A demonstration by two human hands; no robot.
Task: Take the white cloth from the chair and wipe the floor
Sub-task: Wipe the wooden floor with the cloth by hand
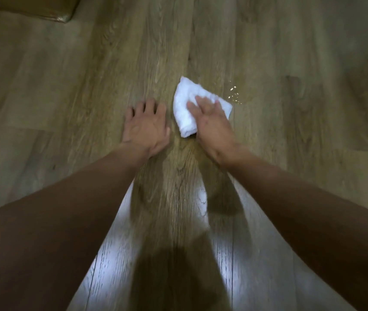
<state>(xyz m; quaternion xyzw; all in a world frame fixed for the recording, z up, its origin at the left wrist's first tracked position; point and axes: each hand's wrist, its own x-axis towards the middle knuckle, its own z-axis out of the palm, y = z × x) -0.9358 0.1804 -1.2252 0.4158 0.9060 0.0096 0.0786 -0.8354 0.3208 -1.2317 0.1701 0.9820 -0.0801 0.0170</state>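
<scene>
1. Right hand [212,122] lies palm-down on the folded white terry cloth [185,95]. Fingers are fairly straight and spread, pressing it down rather than clutching it. Slight motion blur.
2. Left hand [146,126] sits just left of the cloth, flat on the grey-brown wood-grain plank floor [89,86]. Fingers are loosely splayed and hold nothing; it looks like a brace.
3. Step: the cloth is already down on the floor, so pickup is done. I'd judge this is the wiping phase. No chair in view.
4. Just right of the cloth is a scatter of small glinting specks [234,95]. Droplets or crumbs, can't tell. Probably the next target.
5. Next move calls for sliding the cloth right under steady palm pressure, keeping the fold flat so it doesn't bunch.
6. Materials: the cloth is a soft, nubby, thick, roughly rectangular wad. The floor is smooth and semi-glossy, with visible seams and glare patches nearer than the cloth.
7. Far up-left of the cloth: corner of a brown cardboard box [33,7] with glossy tape.
</scene>
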